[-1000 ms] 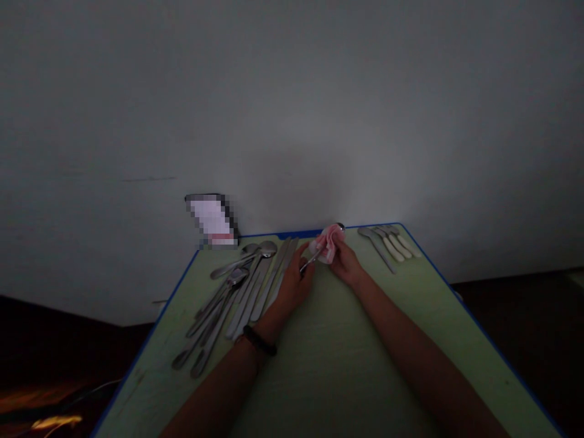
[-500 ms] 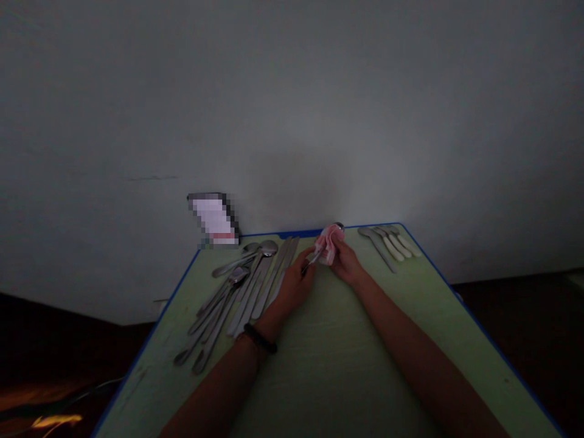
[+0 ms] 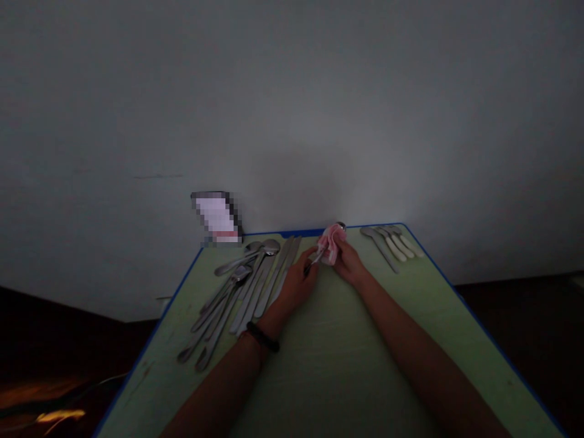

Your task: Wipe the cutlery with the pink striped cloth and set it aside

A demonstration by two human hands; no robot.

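Observation:
My left hand (image 3: 297, 283) is closed on the handle of a metal spoon (image 3: 316, 260) near the far middle of the green table (image 3: 337, 365). My right hand (image 3: 347, 261) is closed on a pink cloth (image 3: 329, 243) that is wrapped round the spoon's upper part. The spoon's bowl tip (image 3: 340, 225) pokes out above the cloth. A black band sits on my left wrist.
A pile of metal spoons and knives (image 3: 237, 286) lies at the left of the table. Several spoons with pale handles (image 3: 391, 242) lie at the far right. A blurred-out small object (image 3: 216, 218) stands at the back left corner against a white wall. The room is dim.
The pink cloth has slid a little along the spoon under my right hand. The view has shifted slightly; the cutlery on the table has not moved.

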